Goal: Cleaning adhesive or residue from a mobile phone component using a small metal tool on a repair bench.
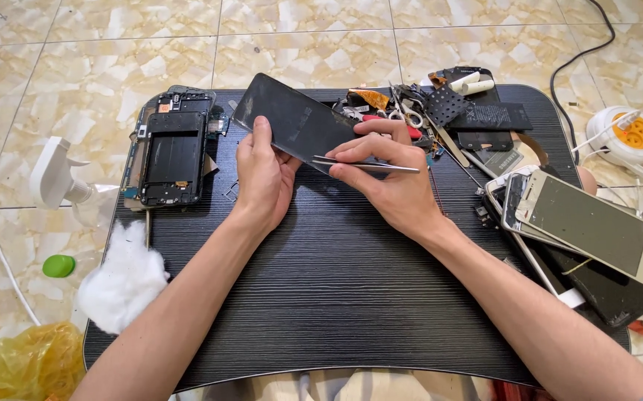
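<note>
Your left hand grips the near-left edge of a dark phone screen panel, thumb on top, fingers wrapped underneath — clamped on it. The panel is tilted, raised off the black lap table, sitting at the far middle of the table. Your right hand pinches metal tweezers, fingers closed tight on them; the tips point left and lie against the panel's near-right edge, just beside your left thumb.

Left of the panel: an opened phone body lying flat, insides up, close to your left hand but not touching. At the near-left table edge a wad of white cotton hangs half over the rim. On the floor beyond that — a white plastic bottle, a green cap, a yellow plastic bag.

Right of the panel, right behind your right hand: a cluttered heap of small parts and tools, scissors among them, plus a flat black battery. Far right: a stack of phones overhanging the table edge, light-framed one on top. A white-and-orange cable reel sits on the tiled floor well apart.
</note>
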